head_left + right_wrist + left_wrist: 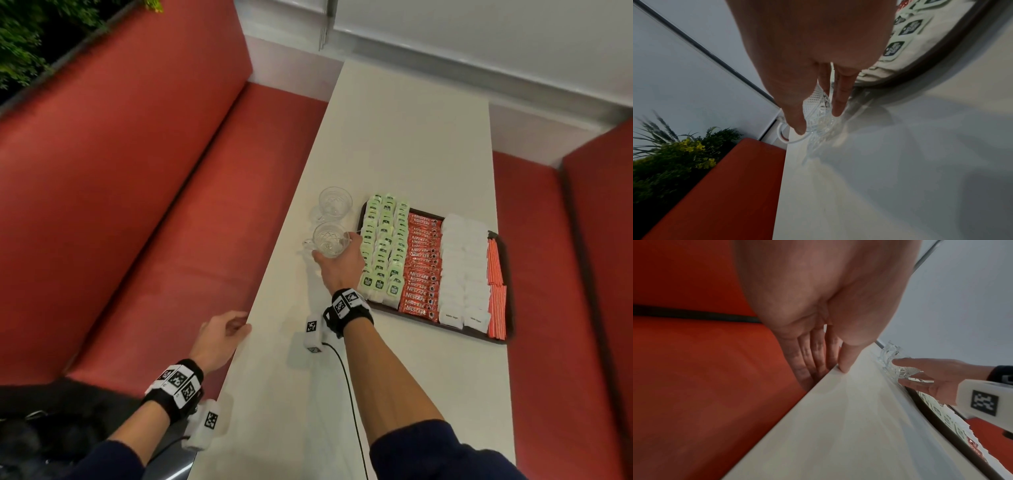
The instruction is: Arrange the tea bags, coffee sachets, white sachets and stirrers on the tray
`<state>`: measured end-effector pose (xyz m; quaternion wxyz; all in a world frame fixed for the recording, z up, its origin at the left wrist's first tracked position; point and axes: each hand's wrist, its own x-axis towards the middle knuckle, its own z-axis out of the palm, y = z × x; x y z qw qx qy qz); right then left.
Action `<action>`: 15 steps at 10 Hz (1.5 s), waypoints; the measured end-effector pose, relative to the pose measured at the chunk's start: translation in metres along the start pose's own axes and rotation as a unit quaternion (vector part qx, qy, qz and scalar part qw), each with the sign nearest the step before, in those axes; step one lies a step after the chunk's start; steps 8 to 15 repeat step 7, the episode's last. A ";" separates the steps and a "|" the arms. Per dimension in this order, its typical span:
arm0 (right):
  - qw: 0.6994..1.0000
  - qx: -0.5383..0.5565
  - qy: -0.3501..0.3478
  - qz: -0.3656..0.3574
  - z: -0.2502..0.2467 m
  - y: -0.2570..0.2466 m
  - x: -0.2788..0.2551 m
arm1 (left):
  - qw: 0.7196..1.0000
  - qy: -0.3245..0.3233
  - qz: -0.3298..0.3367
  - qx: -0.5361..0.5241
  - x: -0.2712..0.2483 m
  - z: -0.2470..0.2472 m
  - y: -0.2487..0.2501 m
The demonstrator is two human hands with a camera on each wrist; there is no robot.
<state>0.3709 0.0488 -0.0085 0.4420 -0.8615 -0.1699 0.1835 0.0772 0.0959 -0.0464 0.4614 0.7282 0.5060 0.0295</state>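
Red padded benches flank a long white tabletop [394, 164], on which a dark tray [508, 274] lies at about 3 o'clock of the view's centre. On the tray, four bands are laid side by side: green tea bags [383, 246] along its 9 o'clock edge, then red coffee sachets [421, 263], then white sachets [464, 267], and orange stirrers [495, 274] along the 3 o'clock edge.

Just beside the tray's 9 o'clock edge, a cut-glass cup [329, 240] is held by the right hand [339, 263], its thumb and fingers curled round the cup's sides; in the right wrist view the cup's base is seen on or just above the tabletop, which of the two cannot be told. A second glass cup [335, 202] stands at 12 o'clock of the first, apart from the hand.

At 7 o'clock, the left hand [219, 337] is set on the tabletop's edge, its thumb on top and its straight fingers [807, 356] below the edge, nothing being held. Green plants [20, 41] are seen behind the bench at 10 o'clock.
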 end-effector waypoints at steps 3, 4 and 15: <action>1.000 -0.026 -0.010 -0.013 -0.004 0.000 0.003 | 1.000 -0.004 0.011 0.019 0.002 0.000 0.001; 0.999 -0.028 -0.014 -0.011 -0.005 0.001 0.006 | 1.000 0.000 0.017 0.026 0.002 0.000 0.002; 0.998 -0.051 -0.047 0.006 -0.029 -0.016 -0.008 | 0.998 -0.002 0.016 0.054 0.000 -0.001 0.007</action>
